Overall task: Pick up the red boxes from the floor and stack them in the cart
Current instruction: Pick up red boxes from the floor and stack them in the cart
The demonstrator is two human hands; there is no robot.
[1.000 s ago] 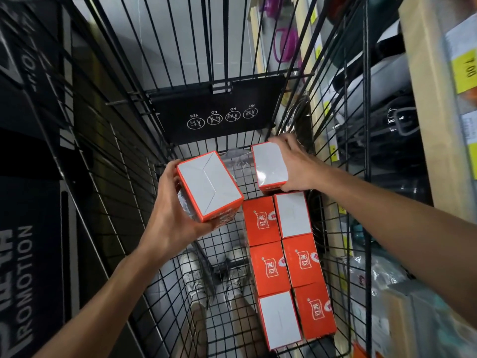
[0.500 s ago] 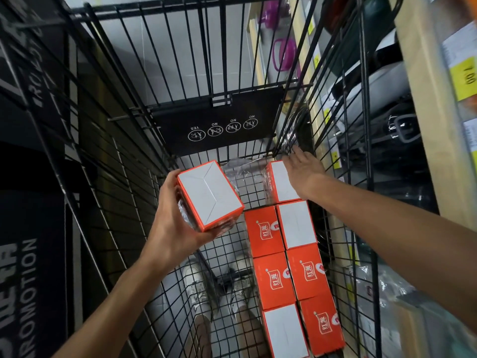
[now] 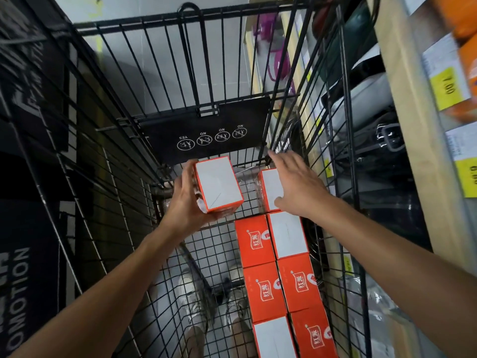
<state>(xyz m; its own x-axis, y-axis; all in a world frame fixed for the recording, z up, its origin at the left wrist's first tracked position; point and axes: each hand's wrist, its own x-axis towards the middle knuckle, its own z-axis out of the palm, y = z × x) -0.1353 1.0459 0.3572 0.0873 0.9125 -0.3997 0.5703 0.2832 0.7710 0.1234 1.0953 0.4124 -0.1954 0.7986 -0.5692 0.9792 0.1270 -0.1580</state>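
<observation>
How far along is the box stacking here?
Well under way: two rows of red boxes already lie along the right side of the cart. The right hand, fingers spread, rests over the farthest box. The left hand holds another box not yet set down. Boxes left on the floor can't be seen.

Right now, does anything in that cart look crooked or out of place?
Slightly. The boxes in the cart lie mixed: some show the red printed face, others a plain white face. The box in the left hand sits tilted. Nothing looks damaged or spilled.
</observation>
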